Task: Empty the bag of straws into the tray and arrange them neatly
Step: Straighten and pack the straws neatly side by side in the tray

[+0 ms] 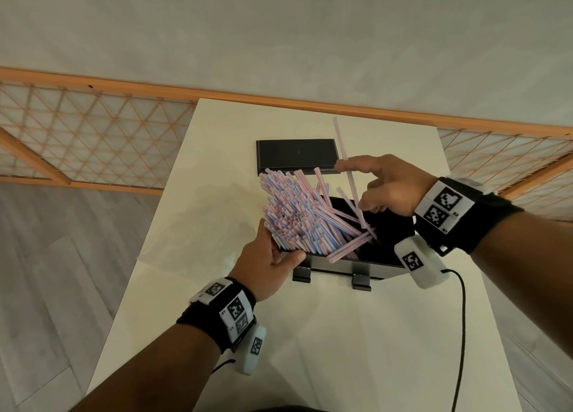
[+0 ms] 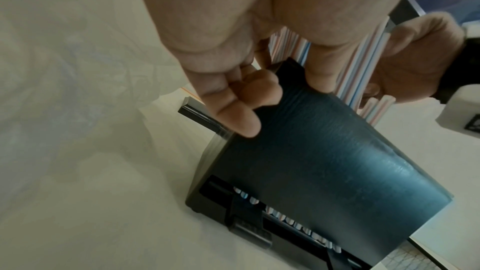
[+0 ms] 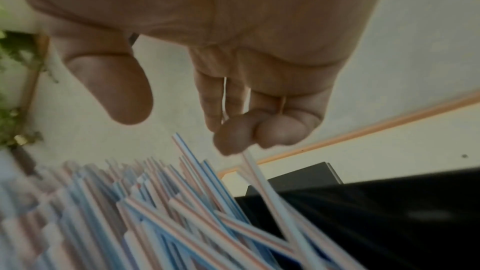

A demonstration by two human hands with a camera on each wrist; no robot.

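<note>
Black rectangular plastic tray (image 1: pixel 387 244) sits on the pale cream worktop (image 1: pixel 310 334), tipped up on its left side. Left hand (image 1: pixel 266 267) holds the tray's left edge, grip curled: thumb on the near wall, fingers (image 2: pixel 241 118) over the outer face. A thick bundle of pink-and-blue striped plastic straws (image 1: pixel 297 213) leans in the tray, ends fanned up and left past the rim. Right hand (image 1: pixel 392 187) is above the tray; its grip pinches one single striped straw (image 1: pixel 348 166) standing nearly upright, thumb spread clear. A flat black rectangular lid (image 1: pixel 296 156) lies farther back on the worktop.
</note>
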